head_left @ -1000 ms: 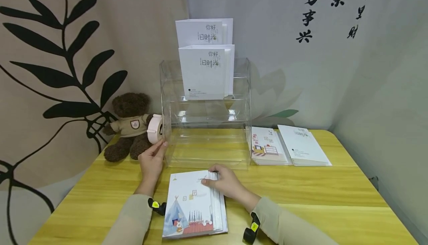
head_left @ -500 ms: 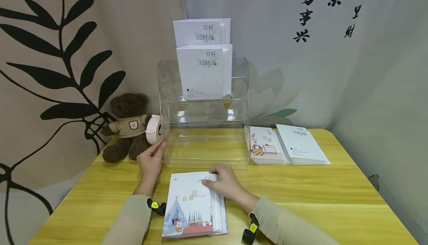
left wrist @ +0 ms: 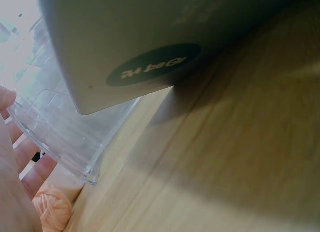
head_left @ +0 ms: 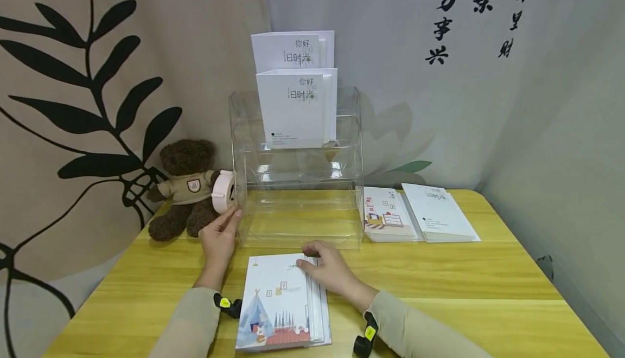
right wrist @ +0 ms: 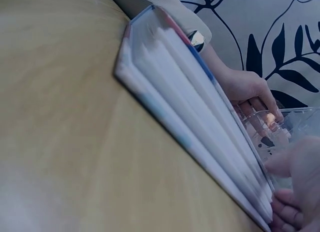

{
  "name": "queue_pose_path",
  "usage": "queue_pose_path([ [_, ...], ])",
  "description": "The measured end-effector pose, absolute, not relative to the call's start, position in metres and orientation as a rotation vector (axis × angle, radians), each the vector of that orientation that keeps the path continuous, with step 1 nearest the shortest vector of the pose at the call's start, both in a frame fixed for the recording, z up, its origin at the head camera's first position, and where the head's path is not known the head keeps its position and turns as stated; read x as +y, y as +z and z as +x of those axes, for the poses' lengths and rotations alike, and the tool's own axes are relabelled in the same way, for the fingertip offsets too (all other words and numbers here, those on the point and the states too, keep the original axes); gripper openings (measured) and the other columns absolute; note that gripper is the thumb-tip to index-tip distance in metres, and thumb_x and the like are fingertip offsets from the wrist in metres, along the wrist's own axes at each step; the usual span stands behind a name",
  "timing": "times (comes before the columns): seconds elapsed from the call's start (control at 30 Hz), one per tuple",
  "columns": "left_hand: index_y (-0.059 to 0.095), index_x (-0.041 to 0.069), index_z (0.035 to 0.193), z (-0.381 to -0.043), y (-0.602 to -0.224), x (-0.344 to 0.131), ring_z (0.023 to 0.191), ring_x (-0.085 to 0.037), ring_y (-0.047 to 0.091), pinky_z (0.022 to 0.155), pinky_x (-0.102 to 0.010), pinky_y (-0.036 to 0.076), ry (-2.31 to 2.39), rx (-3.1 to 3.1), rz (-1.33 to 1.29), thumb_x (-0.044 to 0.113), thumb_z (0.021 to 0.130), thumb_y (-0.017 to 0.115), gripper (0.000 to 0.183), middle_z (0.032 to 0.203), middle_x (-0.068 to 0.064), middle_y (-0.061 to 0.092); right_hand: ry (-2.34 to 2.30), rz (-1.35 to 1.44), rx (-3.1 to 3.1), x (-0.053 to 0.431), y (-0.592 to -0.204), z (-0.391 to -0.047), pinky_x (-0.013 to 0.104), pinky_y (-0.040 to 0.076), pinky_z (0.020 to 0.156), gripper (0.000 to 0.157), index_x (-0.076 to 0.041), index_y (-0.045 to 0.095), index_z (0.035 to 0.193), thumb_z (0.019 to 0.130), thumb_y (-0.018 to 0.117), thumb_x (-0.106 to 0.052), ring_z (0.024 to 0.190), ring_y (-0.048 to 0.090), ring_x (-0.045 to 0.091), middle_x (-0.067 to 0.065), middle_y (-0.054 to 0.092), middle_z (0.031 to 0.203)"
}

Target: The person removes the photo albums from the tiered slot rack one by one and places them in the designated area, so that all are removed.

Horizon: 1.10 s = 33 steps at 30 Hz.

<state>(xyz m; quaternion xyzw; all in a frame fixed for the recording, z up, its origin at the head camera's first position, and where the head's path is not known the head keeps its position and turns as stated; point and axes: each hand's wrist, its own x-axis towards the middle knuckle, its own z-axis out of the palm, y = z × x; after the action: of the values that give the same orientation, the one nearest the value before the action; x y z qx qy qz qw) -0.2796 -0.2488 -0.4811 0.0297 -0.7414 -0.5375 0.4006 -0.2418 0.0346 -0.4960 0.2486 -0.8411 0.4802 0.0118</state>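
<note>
My left hand (head_left: 218, 238) pinches the front left edge of a clear plastic tiered rack (head_left: 298, 222), thumb on one side of the panel and fingers on the other, as the left wrist view shows. In front of the rack, a white book (head_left: 273, 298) with a tent and a red fence drawn on its cover lies on the table. My right hand (head_left: 337, 274) grips it at the upper right corner, thumb over the cover and fingers at the far edge. Loose page edges (right wrist: 185, 102) show between its covers in the right wrist view.
Two white books (head_left: 298, 111) stand in the rack's upper tiers. Right of it, an illustrated book (head_left: 388, 219) and a plain white one (head_left: 439, 214) lie on the wooden table (head_left: 439, 282). At left sit a brown teddy bear (head_left: 187, 184) and a pink round object (head_left: 223, 191).
The head view has shifted slightly. Both hands keep their places on the rack and the book; the right thumb has moved marginally on the cover.
</note>
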Motion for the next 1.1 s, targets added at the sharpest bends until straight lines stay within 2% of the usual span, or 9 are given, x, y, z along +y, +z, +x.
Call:
queue_pose_path([
  [0.13,0.079,0.011,0.112,-0.279,-0.482,-0.248,0.079,0.008,0.067,0.067,-0.01,0.052,-1.353,-1.874,0.068,0.03,0.09,0.079,0.029,0.105,-0.01,0.076,1.574,0.784,-2.568,0.037,-0.496,-0.243,0.039,0.053,0.093,0.036,-0.008,0.068,0.121,0.094,0.073,-0.031,0.107,0.065,0.02,0.003,0.069,0.114],
  [0.3,0.08,0.011,0.11,-0.28,-0.483,-0.248,0.081,0.009,0.067,0.068,-0.01,0.052,-1.353,-1.868,0.073,0.027,0.089,0.08,0.027,0.103,-0.008,0.076,1.665,0.766,-2.546,0.037,-0.496,-0.24,0.036,0.053,0.093,0.041,-0.01,0.068,0.12,0.091,0.075,-0.039,0.105,0.065,0.017,0.0,0.07,0.112],
  [0.5,0.079,0.011,0.111,-0.281,-0.481,-0.249,0.078,0.007,0.068,0.067,-0.011,0.052,-1.366,-1.852,0.056,0.027,0.089,0.08,0.027,0.104,-0.008,0.076,1.758,0.759,-2.498,0.035,-0.492,-0.24,0.042,0.052,0.094,0.047,-0.011,0.068,0.12,0.09,0.075,-0.046,0.105,0.064,0.019,-0.001,0.069,0.113],
  [0.63,0.079,0.012,0.111,-0.28,-0.482,-0.25,0.078,0.007,0.067,0.066,-0.01,0.052,-1.367,-1.861,0.077,0.029,0.089,0.08,0.028,0.104,-0.007,0.076,1.836,0.787,-2.462,0.033,-0.485,-0.237,0.05,0.049,0.097,0.04,-0.01,0.068,0.121,0.092,0.075,-0.036,0.11,0.063,0.028,0.006,0.068,0.117],
  [0.8,0.079,0.013,0.113,-0.279,-0.482,-0.25,0.08,0.008,0.067,0.067,-0.01,0.052,-1.363,-1.871,0.069,0.03,0.09,0.079,0.028,0.106,-0.007,0.075,1.862,0.861,-2.445,0.034,-0.484,-0.237,0.051,0.046,0.102,0.048,-0.012,0.063,0.134,0.093,0.075,-0.034,0.118,0.059,0.03,0.012,0.065,0.127],
  [0.87,0.079,0.014,0.113,-0.279,-0.482,-0.249,0.083,0.008,0.067,0.069,-0.01,0.052,-1.359,-1.869,0.062,0.029,0.09,0.078,0.028,0.107,-0.007,0.075,1.844,0.908,-2.431,0.035,-0.49,-0.24,0.048,0.045,0.103,0.053,-0.019,0.061,0.139,0.092,0.075,-0.04,0.12,0.057,0.026,0.008,0.064,0.131],
  [0.97,0.079,0.015,0.113,-0.279,-0.481,-0.25,0.08,0.008,0.068,0.066,-0.01,0.052,-1.348,-1.87,0.061,0.029,0.09,0.079,0.027,0.107,-0.006,0.075,1.838,0.961,-2.402,0.036,-0.489,-0.24,0.05,0.044,0.104,0.054,-0.022,0.059,0.141,0.092,0.074,-0.039,0.124,0.055,0.028,0.008,0.061,0.136],
  [1.1,0.079,0.014,0.112,-0.279,-0.48,-0.25,0.076,0.007,0.068,0.063,-0.01,0.052,-1.352,-1.867,0.055,0.029,0.09,0.079,0.027,0.106,-0.005,0.076,1.806,0.99,-2.384,0.035,-0.488,-0.239,0.051,0.043,0.104,0.052,-0.019,0.061,0.139,0.092,0.074,-0.039,0.124,0.054,0.025,0.001,0.062,0.135],
])
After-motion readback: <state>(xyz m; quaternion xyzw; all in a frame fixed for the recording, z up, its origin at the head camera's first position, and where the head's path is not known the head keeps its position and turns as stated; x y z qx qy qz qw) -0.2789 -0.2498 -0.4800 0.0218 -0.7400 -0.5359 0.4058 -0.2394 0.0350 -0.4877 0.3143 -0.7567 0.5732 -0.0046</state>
